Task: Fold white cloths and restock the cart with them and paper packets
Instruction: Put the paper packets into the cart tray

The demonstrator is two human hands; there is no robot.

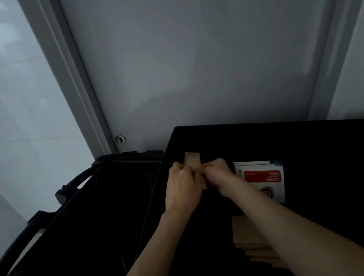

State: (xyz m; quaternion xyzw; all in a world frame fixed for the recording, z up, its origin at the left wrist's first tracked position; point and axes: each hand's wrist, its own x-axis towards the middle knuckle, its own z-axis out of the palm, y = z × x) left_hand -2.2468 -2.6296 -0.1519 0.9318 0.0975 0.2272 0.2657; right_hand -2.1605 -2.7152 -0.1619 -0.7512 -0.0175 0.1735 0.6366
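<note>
Black cart [317, 142], top surface dark and flat, against a pale wall panel [188, 55]. Beside it at left, a black open bin [77, 234] with a curved handle. On the cart top: fanned stack of brown paper packets [248, 236] near the right forearm, red-and-white printed packets [266, 179] just beyond. Smallest: one brown paper packet [192, 158] held upright between both hands over the cart's left edge, left hand [183, 189] and right hand [219, 174] each curled and pinching its lower part. Likely light, thin, fairly stiff yet easily creased; best pinched at the side edges, gently, not at the middle. No white cloths in view.
</note>
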